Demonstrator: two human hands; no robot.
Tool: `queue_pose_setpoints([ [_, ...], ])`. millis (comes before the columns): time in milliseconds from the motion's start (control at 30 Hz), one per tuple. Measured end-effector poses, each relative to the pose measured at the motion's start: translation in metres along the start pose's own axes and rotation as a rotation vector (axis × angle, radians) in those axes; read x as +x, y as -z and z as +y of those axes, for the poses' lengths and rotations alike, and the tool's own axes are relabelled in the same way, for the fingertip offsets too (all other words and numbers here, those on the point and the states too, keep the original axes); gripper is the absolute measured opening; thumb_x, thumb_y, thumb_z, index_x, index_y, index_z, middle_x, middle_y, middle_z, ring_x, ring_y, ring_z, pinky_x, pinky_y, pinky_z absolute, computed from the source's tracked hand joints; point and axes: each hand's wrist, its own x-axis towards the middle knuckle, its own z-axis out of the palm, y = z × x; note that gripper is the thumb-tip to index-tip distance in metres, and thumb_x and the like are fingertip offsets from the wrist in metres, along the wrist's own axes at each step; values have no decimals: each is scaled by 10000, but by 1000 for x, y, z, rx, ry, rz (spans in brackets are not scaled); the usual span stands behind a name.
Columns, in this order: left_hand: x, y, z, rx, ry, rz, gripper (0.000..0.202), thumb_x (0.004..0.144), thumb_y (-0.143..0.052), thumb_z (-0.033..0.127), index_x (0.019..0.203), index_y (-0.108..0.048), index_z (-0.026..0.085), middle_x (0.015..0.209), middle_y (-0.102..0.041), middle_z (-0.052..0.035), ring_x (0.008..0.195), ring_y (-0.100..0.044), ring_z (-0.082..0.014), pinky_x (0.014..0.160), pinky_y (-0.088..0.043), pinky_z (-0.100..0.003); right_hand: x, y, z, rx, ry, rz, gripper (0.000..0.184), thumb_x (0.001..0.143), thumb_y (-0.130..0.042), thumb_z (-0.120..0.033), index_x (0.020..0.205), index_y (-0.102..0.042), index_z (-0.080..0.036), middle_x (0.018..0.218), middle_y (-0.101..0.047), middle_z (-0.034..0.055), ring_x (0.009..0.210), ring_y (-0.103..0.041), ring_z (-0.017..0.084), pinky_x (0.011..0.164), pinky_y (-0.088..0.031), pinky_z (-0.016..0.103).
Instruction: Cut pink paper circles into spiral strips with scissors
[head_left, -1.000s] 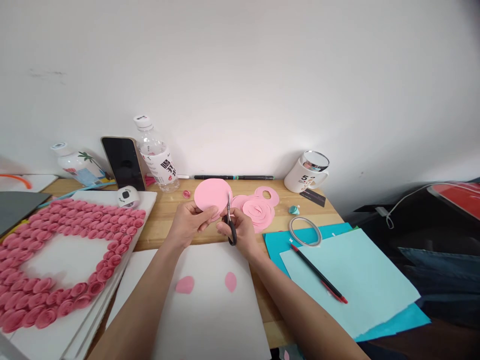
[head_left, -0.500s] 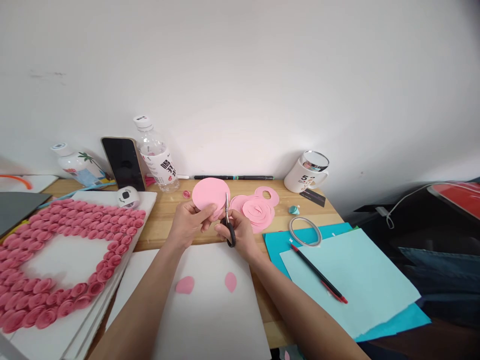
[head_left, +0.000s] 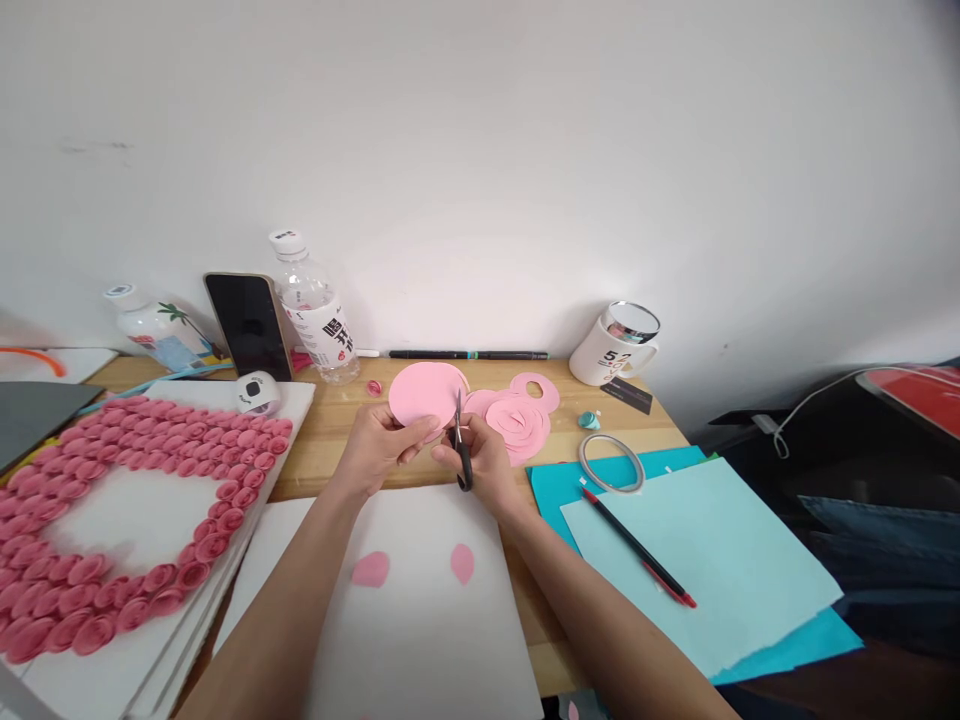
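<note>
My left hand [head_left: 379,447] pinches the lower edge of a pink paper disc [head_left: 422,393] held up over the wooden desk [head_left: 330,425]. Just to its right, my right hand [head_left: 484,458] grips small black-handled scissors [head_left: 461,448], blades pointing up into the disc's right edge. A cut strip curls along the disc's upper right rim. Behind my hands lies a pile of pink cut spirals [head_left: 517,418]. Two small pink paper scraps [head_left: 370,569] rest on the white sheet [head_left: 420,620] below my wrists.
A white board with a ring of pink paper roses [head_left: 112,520] fills the left. Phone [head_left: 249,325], two bottles [head_left: 311,305], a pen and a mug [head_left: 611,348] stand by the wall. Tape ring [head_left: 610,462], red pen [head_left: 637,546] and blue paper sheets [head_left: 705,560] lie right.
The disc has turned slightly in my left hand and tipped flatter, and a thin cut strip now shows at its upper right rim. The scissors stay at its right edge.
</note>
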Motion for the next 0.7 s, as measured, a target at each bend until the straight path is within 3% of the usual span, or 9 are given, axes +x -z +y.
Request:
queue_pose_setpoints([
  [200, 1, 1, -2, -14, -12, -4, 278, 621, -668, 268, 464, -480, 136, 360, -409, 55, 351, -331, -31, 385, -231, -198, 0, -1, 1, 23, -5, 6, 367, 563, -765, -318, 774, -499, -178, 557, -402, -82, 462, -308, 45, 445, -262, 186],
  [367, 2, 2, -3, -12, -23, -9, 287, 637, -658, 260, 458, -471, 137, 368, -400, 58, 355, -321, -27, 387, -223, -199, -2, 0, 0, 9, -52, 8, 382, 565, -757, -336, 803, -502, -181, 530, -426, -81, 453, -326, 53, 420, -225, 184],
  [700, 4, 3, -6, -55, -34, 5, 260, 626, -682, 261, 487, -502, 136, 387, -429, 55, 360, -330, -29, 377, -230, -194, -1, 0, 1, 5, -81, 23, 367, 569, -755, -334, 787, -504, -179, 522, -460, -74, 448, -389, 64, 422, -278, 187],
])
